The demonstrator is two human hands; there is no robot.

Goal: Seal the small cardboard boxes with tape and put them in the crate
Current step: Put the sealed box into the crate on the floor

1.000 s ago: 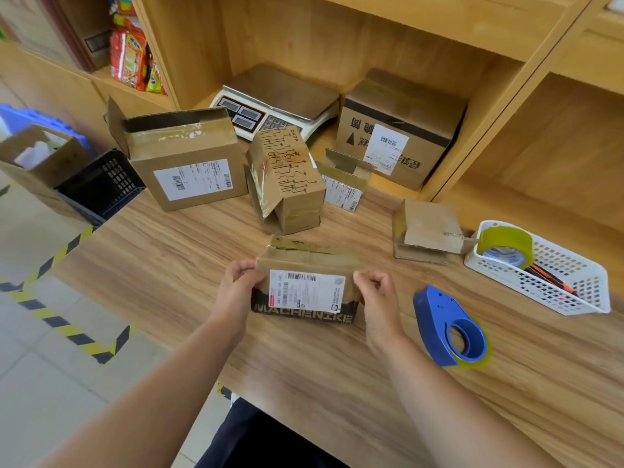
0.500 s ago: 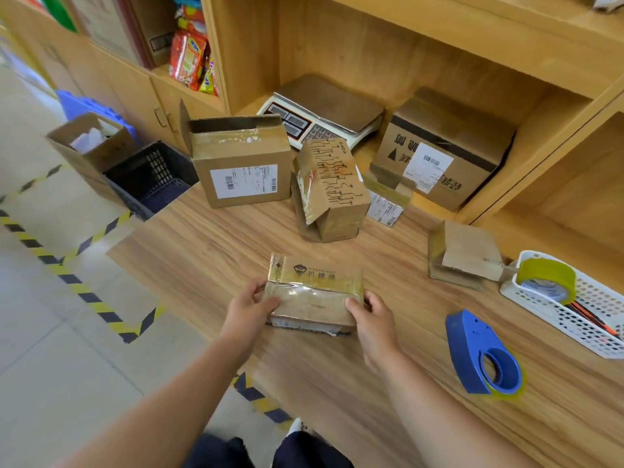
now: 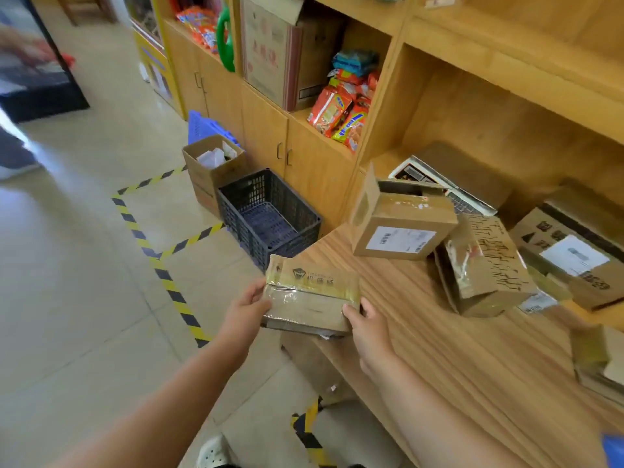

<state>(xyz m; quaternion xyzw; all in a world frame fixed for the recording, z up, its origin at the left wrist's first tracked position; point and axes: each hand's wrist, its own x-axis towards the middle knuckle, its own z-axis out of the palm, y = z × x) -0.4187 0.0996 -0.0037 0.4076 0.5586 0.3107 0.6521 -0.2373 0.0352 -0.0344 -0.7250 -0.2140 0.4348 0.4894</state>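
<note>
Head view: taped box between both hands' fingers.

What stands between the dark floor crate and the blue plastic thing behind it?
An open cardboard box holding white paper scraps, close against the dark crate, shown in the head view.

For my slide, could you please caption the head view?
Left hand and right hand hold a taped box at the table edge, crate beyond.

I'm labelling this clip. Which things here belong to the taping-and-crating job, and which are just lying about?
Job: small taped box, held by left hand and right hand; dark crate; open-flapped box.
Lying about: weighing scale; snack packets; carton of paper scraps.
</note>
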